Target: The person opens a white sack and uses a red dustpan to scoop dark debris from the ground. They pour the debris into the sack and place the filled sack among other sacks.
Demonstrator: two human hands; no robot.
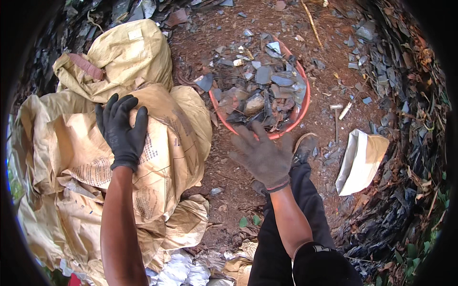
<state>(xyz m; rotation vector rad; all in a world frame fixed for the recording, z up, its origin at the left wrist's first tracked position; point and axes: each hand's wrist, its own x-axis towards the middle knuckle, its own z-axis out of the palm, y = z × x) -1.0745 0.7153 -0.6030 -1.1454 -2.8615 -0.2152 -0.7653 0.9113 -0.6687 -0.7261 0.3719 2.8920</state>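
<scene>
My left hand point(122, 129), in a black glove, rests over a pile of crumpled brown paper sacks point(167, 143) on the left, fingers spread and nothing held. My right hand point(267, 155), in a dusty dark glove, is spread at the near rim of a round red-rimmed basin point(307, 95). Whether it touches the rim I cannot tell. The basin is heaped with flat, broken grey pieces that look like slate point(264, 75), along with darker and brownish bits.
A small hammer point(337, 121) lies on the reddish soil to the right, beside a folded white-and-tan paper sack point(361, 162). Dark shards point(381, 229) bank up along the right side. My shoe point(305, 145) stands close to the basin. White crumpled material point(179, 269) lies at the bottom.
</scene>
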